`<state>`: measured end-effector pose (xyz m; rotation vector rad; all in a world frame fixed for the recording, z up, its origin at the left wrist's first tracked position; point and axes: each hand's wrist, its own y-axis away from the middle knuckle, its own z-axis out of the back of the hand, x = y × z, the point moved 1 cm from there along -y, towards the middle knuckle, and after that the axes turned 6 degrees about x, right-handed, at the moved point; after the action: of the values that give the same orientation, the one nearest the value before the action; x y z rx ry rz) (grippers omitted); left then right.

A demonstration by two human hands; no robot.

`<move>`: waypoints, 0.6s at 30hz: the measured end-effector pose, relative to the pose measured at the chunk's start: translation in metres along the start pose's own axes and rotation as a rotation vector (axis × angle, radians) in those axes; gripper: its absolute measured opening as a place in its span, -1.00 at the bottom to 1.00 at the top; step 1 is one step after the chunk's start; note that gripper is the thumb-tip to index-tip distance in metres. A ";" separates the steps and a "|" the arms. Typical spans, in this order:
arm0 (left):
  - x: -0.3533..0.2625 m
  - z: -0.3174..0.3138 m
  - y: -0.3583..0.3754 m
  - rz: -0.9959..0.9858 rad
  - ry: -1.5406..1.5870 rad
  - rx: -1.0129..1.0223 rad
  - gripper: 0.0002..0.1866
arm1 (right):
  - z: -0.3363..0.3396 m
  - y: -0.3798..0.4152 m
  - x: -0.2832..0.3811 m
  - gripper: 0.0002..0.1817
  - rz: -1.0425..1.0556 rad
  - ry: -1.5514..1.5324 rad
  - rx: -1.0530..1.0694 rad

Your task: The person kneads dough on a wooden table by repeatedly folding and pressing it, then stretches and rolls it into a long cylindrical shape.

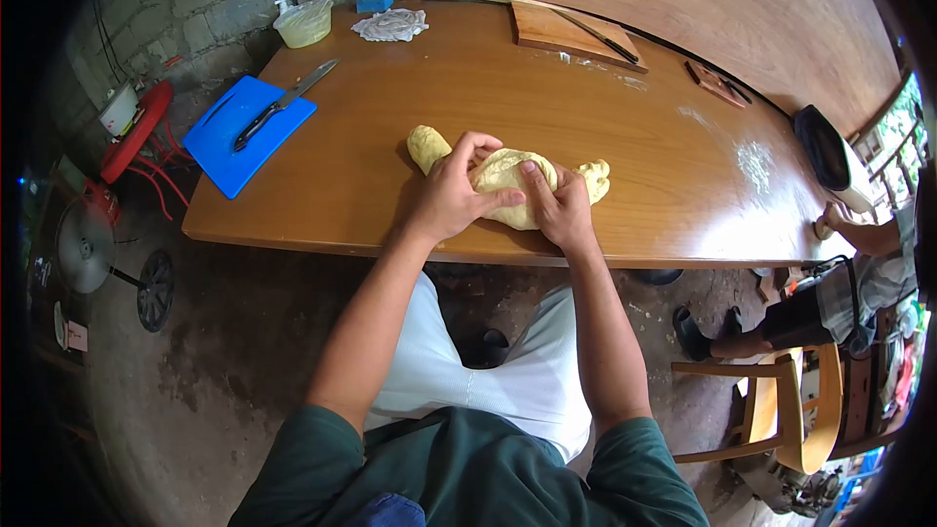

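Note:
A lump of pale yellow dough [507, 176] lies near the front edge of the wooden table [351, 166], between my two hands. Its narrower ends stick out past the hands on both sides. My left hand [461, 190] curves round the left part of the dough, thumb across its front. On the right part presses my right hand [563, 203], its thumb on top and its other fingers mostly hidden behind the dough.
A blue cutting board [234, 158] with a knife [283, 105] lies at the left. Along the back are a tub [304, 25], a white cloth [390, 25] and a wooden board [556, 34]. Another person's hand [830, 219] is at the right edge, near a chair [822, 410].

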<state>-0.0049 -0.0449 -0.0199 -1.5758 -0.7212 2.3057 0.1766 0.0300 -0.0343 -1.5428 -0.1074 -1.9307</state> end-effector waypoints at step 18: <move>0.020 0.015 0.001 0.175 0.041 0.159 -0.70 | -0.009 0.003 0.020 -0.68 0.210 0.461 -0.045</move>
<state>-0.0265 -0.0408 -0.0317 -1.6661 -0.3932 2.3773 0.1690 0.0147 -0.0206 -1.0512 0.2860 -2.0707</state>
